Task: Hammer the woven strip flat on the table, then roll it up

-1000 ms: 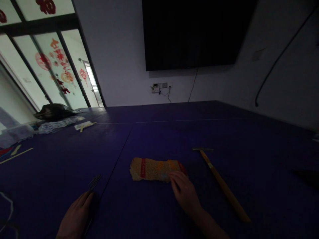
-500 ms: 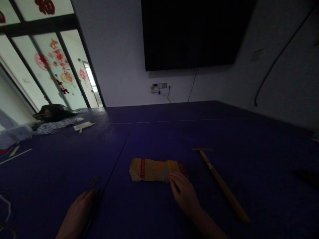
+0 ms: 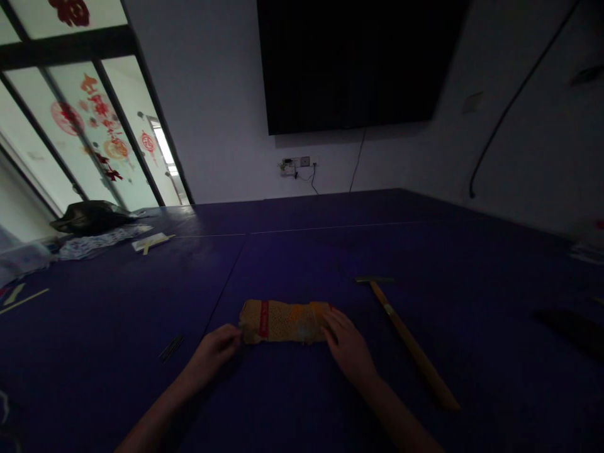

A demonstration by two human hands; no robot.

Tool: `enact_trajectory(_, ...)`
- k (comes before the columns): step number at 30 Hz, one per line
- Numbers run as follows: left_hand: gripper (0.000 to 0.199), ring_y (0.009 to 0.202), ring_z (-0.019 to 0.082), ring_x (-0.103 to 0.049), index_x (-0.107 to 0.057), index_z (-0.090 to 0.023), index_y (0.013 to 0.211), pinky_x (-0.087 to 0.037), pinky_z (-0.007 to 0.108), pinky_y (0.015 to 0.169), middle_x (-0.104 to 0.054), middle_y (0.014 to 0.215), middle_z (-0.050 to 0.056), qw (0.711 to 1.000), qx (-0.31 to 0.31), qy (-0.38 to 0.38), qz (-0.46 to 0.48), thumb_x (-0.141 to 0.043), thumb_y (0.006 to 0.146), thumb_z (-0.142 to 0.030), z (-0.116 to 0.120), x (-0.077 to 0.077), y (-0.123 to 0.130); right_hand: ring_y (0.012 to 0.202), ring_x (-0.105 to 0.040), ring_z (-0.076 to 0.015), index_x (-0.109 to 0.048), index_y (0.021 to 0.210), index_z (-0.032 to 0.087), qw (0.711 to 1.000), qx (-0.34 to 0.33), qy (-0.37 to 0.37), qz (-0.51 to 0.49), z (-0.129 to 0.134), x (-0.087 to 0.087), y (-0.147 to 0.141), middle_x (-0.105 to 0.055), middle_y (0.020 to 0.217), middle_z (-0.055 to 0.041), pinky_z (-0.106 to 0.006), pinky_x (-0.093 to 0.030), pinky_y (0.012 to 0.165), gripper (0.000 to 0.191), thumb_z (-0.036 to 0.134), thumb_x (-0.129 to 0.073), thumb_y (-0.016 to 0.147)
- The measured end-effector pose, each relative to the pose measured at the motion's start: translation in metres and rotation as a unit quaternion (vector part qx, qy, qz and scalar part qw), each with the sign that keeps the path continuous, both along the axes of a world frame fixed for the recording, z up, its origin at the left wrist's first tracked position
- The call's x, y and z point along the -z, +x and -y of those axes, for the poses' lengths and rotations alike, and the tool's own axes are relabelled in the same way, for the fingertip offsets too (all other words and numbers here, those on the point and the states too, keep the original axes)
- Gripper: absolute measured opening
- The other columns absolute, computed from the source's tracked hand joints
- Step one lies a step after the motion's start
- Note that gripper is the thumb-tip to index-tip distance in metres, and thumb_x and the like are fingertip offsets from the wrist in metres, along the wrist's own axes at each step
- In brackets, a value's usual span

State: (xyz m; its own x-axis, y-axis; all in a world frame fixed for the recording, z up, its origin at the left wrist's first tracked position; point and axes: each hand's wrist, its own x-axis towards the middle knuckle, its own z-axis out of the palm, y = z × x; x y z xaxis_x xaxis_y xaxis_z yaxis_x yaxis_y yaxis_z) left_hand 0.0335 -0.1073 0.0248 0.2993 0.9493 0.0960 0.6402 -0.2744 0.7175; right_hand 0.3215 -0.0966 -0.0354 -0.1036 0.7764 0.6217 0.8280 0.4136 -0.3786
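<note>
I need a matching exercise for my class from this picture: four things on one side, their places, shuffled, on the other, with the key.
Things
1. hammer
2. cardboard piece
3. thin rods
4. black screen

Places
A. up on the wall
B. on the purple surface, to the right of the right hand
C. between the two hands
D. on the purple surface, to the left of the left hand

Right pairs: 1-B, 2-C, 3-D, 4-A

Red 福 on upper glass pane, marks on red band of tan piece unreadable.
</note>
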Motion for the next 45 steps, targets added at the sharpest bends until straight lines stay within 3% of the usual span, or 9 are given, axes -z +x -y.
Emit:
enact_trajectory(5,0.019,0.075,0.016,-0.057,-0.062,-0.016,0.071,-0.042,0.025,0.072,-0.063,0.078,0.004,0.99,-0.003,0.076,0.117,-0.05,0.073,-0.03,-0.038,-0.004,0.077,0.113,-0.044,-0.026,-0.053,0.112,0.012,0.999,0.009,-0.043,0.002,-0.008,0.008,0.009,-0.057,0.112,-0.0129,-0.044,-0.04,0.092,0.036,0.027,-0.043,0.08)
enact_trajectory(9,0.017,0.069,0.014,-0.057,-0.063,-0.015,0.069,-0.043,0.023,0.068,-0.065,0.073,0.003,0.986,0.054,0.055,0.149,-0.052,0.073,-0.027,-0.062,0.014,0.132,0.114,-0.042,-0.0268,-0.051,0.115,0.012,0.998,0.011,-0.067,-0.003,-0.012,0.014,0.015,-0.055,0.115,-0.0127,-0.044,-0.038,0.093,0.041,0.028,-0.046,0.077)
enact_trajectory(12,0.018,0.067,0.014,-0.056,-0.063,-0.014,0.067,-0.043,0.022,0.066,-0.065,0.07,0.002,0.986,0.088,0.038,0.135,-0.052,0.074,-0.026,-0.069,0.032,0.155,0.112,-0.045,-0.0259,-0.05,0.116,0.016,0.996,0.01,-0.088,-0.023,-0.014,0.019,0.016,-0.056,0.115,-0.0109,-0.044,-0.039,0.093,0.042,0.026,-0.048,0.075)
enact_trajectory(17,0.021,0.069,0.014,-0.057,-0.065,-0.014,0.071,-0.042,0.021,0.066,-0.066,0.071,0.001,0.988,0.092,0.027,0.117,-0.049,0.076,-0.026,-0.071,0.048,0.161,0.108,-0.048,-0.0247,-0.051,0.114,0.016,0.993,0.009,-0.101,-0.061,-0.014,0.023,0.014,-0.056,0.113,-0.012,-0.042,-0.04,0.091,0.043,0.023,-0.051,0.071)
enact_trajectory(29,0.018,0.065,0.014,-0.058,-0.069,-0.016,0.073,-0.039,0.02,0.06,-0.067,0.068,0.001,0.995,0.101,-0.008,-0.012,-0.054,0.073,-0.026,-0.077,0.047,0.171,0.104,-0.052,-0.0249,-0.057,0.105,0.015,0.992,0.028,-0.09,-0.086,-0.013,0.024,0.013,-0.06,0.107,-0.0123,-0.042,-0.042,0.09,0.037,0.023,-0.053,0.069)
enact_trajectory(36,0.019,0.073,0.015,-0.057,-0.068,-0.018,0.072,-0.04,0.022,0.066,-0.064,0.072,0.001,0.987,0.129,0.084,-0.034,-0.05,0.078,-0.022,-0.068,0.052,0.172,0.106,-0.051,-0.0252,-0.057,0.104,0.014,0.991,0.029,-0.111,-0.062,-0.012,0.022,0.015,-0.059,0.109,-0.0133,-0.043,-0.042,0.09,0.037,0.019,-0.051,0.068)
enact_trajectory(45,0.019,0.074,0.014,-0.056,-0.068,-0.018,0.074,-0.04,0.022,0.068,-0.062,0.071,0.001,0.987,0.137,0.083,-0.015,-0.05,0.078,-0.02,-0.068,0.054,0.172,0.108,-0.049,-0.0241,-0.058,0.103,0.014,0.991,0.028,-0.114,-0.06,-0.01,0.022,0.015,-0.058,0.111,-0.0124,-0.041,-0.042,0.091,0.034,0.02,-0.051,0.07)
